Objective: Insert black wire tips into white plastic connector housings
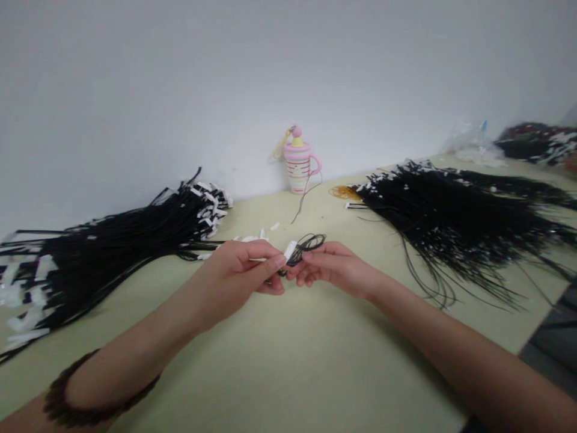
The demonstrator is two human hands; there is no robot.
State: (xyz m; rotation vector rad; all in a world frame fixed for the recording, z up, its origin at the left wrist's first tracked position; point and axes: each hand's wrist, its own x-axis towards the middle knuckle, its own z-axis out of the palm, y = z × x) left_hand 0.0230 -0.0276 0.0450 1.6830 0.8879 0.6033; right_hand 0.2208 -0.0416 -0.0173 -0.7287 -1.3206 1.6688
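Observation:
Near the middle of the table, my two hands meet over a small coil of thin black cord (311, 242). My left hand (252, 264) pinches a short white strip (290, 249) at the coil's left end, thumb on top. From the other side, my right hand (331, 267) grips the coil between thumb and fingers. The cord's loops stick up above the right fingertips. Parts of the coil are hidden behind my fingers, and the picture is slightly blurred there.
On the left lies a thick bundle of black cords (130, 231) with white ends. Another pile of black cords (442, 210) spreads at the right, beside golden yellow loops (345, 192). A pink-and-white cup (298, 168) stands against the wall. Clear plastic bags (473, 144) lie far right.

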